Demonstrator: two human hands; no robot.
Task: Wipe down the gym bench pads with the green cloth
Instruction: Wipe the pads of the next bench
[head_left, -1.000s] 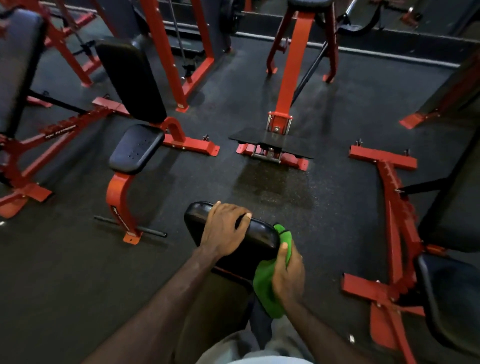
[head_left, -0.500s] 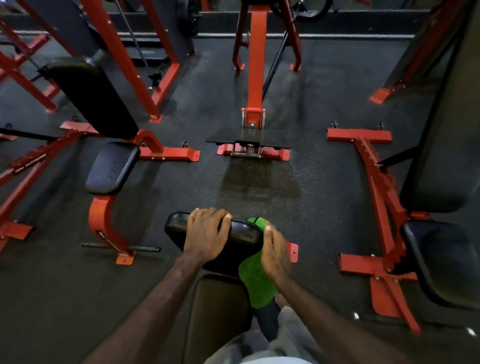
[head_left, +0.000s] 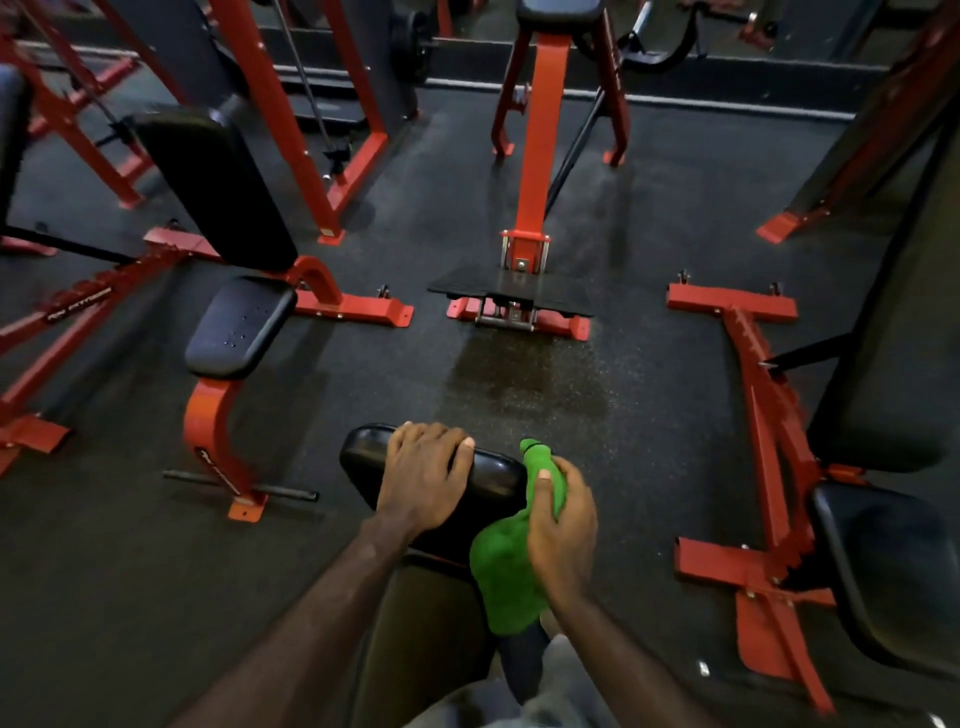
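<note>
**Cloth working the right end of the pad**

The right hand is gripping the green cloth, with the thumb lying along the top of the bunched fabric and the fingers curling round its far side, and is pressing it against the right-hand end of the black bench pad. The left hand is resting flat on top of the same pad, fingers spread and draped over its far edge, holding nothing and apparently steadying it.

The pad is lying straight ahead of the person and just below both hands, its long axis running left to right across the view. The cloth is sitting at the pad's right end and trailing down toward the person's lap, so the right hand is the nearer one to the unwiped side face, while the top surface to the left is lying under the left hand. Any sweep across the top would probably be running leftward along that axis, and the left hand would likely need to be lifting clear.

Farther out, another bench's small black seat pad and its tilted backrest are standing on red frames to the left, well apart, and a third bench's dark pads are sitting to the right on the rubber floor.
</note>
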